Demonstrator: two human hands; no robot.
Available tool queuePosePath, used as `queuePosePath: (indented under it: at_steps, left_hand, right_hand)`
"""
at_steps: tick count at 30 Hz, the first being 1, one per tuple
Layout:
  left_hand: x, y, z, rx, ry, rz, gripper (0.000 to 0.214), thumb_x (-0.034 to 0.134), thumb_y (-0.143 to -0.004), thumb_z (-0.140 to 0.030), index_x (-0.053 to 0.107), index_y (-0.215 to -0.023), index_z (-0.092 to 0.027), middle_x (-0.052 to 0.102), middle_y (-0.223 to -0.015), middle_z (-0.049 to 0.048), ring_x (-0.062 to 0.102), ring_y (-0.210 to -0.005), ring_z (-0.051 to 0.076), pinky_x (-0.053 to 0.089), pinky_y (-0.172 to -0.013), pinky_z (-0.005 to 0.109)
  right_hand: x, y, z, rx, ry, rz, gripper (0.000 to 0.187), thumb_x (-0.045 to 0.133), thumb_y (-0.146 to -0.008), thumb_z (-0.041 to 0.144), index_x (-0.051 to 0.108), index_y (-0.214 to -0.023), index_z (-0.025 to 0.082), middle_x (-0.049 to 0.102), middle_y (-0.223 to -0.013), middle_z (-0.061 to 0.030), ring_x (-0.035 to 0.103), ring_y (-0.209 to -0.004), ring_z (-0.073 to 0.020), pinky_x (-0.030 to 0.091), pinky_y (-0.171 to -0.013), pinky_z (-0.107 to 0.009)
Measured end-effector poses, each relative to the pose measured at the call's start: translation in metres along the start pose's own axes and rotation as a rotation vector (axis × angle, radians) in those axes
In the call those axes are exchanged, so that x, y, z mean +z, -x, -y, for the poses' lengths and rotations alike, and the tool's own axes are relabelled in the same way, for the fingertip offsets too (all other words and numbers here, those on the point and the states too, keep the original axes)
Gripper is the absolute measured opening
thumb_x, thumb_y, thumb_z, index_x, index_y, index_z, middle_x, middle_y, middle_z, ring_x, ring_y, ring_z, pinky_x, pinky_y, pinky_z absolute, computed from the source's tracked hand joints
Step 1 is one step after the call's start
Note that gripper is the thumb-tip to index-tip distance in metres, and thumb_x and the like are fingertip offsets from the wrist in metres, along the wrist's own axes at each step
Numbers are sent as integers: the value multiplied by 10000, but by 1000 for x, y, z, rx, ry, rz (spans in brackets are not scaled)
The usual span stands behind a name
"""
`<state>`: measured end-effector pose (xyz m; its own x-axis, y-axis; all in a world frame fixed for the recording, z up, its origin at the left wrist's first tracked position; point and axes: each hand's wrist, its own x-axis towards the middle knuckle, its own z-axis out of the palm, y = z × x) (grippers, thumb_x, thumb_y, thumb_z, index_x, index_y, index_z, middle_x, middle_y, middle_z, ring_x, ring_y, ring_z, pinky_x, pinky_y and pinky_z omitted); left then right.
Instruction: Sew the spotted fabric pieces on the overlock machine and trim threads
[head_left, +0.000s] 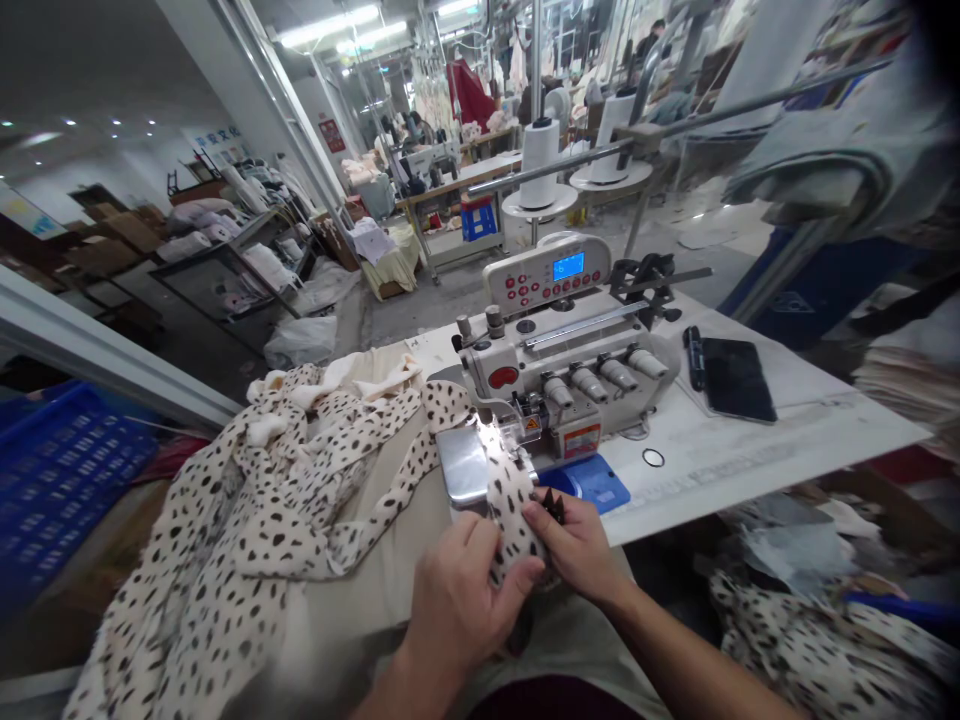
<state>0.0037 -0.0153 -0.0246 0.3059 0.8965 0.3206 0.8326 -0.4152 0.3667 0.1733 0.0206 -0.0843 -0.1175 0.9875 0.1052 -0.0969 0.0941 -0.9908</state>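
Observation:
A strip of cream fabric with black spots [510,500] runs from under the presser area of a white overlock sewing machine [555,370] down toward me. My left hand [469,585] is closed on the strip's lower left side, thumb on top. On its right edge, my right hand [574,540] pinches the cloth between thumb and fingers; a small dark spiky thing shows by those fingers. The machine's lamp lights the cloth at the needle, and its metal plate [463,465] lies left of the strip. More of the spotted fabric [300,500] lies heaped to the left.
A phone-like black tablet [739,380] lies on the white tabletop [810,435] at right. Thread cones [540,165] stand behind the machine. A blue basket [60,490] is at far left. More spotted cloth [825,640] hangs low at right. Metal rails cross above the table.

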Motion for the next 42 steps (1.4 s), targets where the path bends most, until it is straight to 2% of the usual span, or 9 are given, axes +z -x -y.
queuePosePath:
  at_steps: [4,8,13,21,26,28,31,36,42]
  left_hand:
    - [-1,-3,5,-45,115,-103,273,611,-935,-340,511,-722,-201,532,-664,-16,536,-600,127,406,-575,245]
    - [-7,-5,9,-42,218,-186,63,626,-923,-242,602,-883,-199,645,-780,-12,622,-686,113,476,-658,213]
    - [-13,-9,19,-101,195,-250,181,658,-909,-269,623,-1077,-215,702,-834,-15,657,-669,109,511,-642,196]
    - [-18,-30,31,-74,-4,-377,174,646,-924,-334,648,-1017,-186,662,-727,-12,604,-569,112,481,-580,210]
    - [-19,-38,38,-117,-30,-393,176,642,-928,-338,642,-1014,-183,630,-709,-25,566,-555,105,457,-560,212]
    - [-18,-39,38,-91,-50,-421,160,647,-923,-306,638,-1013,-174,645,-771,1,589,-630,124,481,-612,233]
    - [-17,-37,28,55,-77,-471,124,655,-894,-199,638,-1009,-155,662,-919,76,627,-861,191,522,-802,330]
    - [-13,-32,0,302,-55,-300,245,641,-857,-102,664,-1088,-179,691,-1016,94,618,-1006,241,480,-939,425]
    - [-10,-37,-7,361,-71,-210,258,593,-878,-118,673,-1119,-169,704,-1104,105,610,-1062,252,455,-980,451]
  right_hand:
    - [0,0,-3,12,-9,-16,366,611,-931,490,685,-790,161,629,-708,-12,533,-654,-156,451,-647,-261]
    - [-1,-1,-4,64,-41,-17,376,621,-916,520,715,-865,160,683,-768,-37,588,-700,-181,485,-680,-277]
    - [0,-2,-1,76,-43,-31,402,621,-909,543,711,-852,156,691,-770,-50,598,-706,-192,498,-674,-285]
    - [1,-2,0,46,10,-45,427,600,-922,551,719,-832,152,703,-765,-55,605,-694,-192,504,-658,-283]
    - [1,-1,-2,49,5,-63,438,603,-915,570,736,-870,155,721,-778,-67,632,-716,-214,518,-672,-298]
    - [1,0,-4,57,6,-66,439,598,-918,572,737,-870,159,721,-784,-67,633,-725,-217,518,-680,-300]
    - [1,0,-7,52,11,-71,432,592,-925,564,721,-833,163,703,-763,-56,618,-701,-204,508,-666,-290]
    - [1,-1,-7,19,-21,-61,383,597,-940,522,709,-833,172,689,-746,-35,602,-690,-187,503,-670,-276]
    - [2,-1,-1,-5,-49,-43,371,594,-945,516,718,-875,173,715,-808,-44,629,-753,-205,519,-732,-294]
